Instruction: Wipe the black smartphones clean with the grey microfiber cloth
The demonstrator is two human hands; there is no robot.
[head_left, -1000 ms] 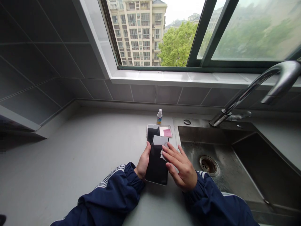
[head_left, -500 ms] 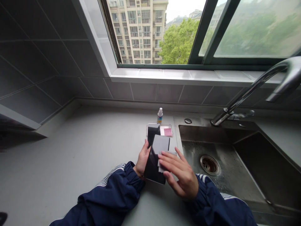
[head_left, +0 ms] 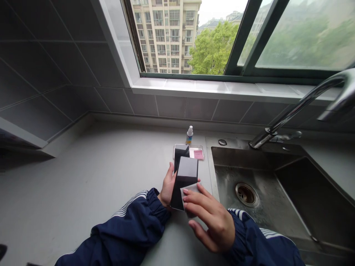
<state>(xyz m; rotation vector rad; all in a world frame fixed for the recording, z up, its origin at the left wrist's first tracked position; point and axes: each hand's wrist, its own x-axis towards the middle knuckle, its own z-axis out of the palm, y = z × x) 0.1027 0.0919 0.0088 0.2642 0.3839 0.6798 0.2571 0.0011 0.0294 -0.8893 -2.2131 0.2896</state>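
Observation:
My left hand [head_left: 167, 186] grips a black smartphone [head_left: 183, 181] by its left side, the thumb along the edge and the other fingers mostly hidden beneath. Its dark screen faces up and reflects pale light at the top. Under the fingers of my right hand [head_left: 212, 220], a thin grey wiping cloth [head_left: 191, 187] lies against the lower right of the screen. The right thumb is spread away from the cloth. Just beyond, a second phone [head_left: 181, 150] lies on the counter, partly covered from view by the held one.
A clear case [head_left: 202, 148] with a pink piece [head_left: 198, 154] sits beside the second phone. Behind them stands a small white spray bottle [head_left: 189, 137]. To the right are a steel sink [head_left: 266, 166] and a curved faucet [head_left: 302, 99]. The grey counter [head_left: 111, 162] stretches left.
My right hand has slid the cloth down the screen toward me, now over the lower right corner. The held phone has tilted slightly more upright in view; the left hand keeps its grip.

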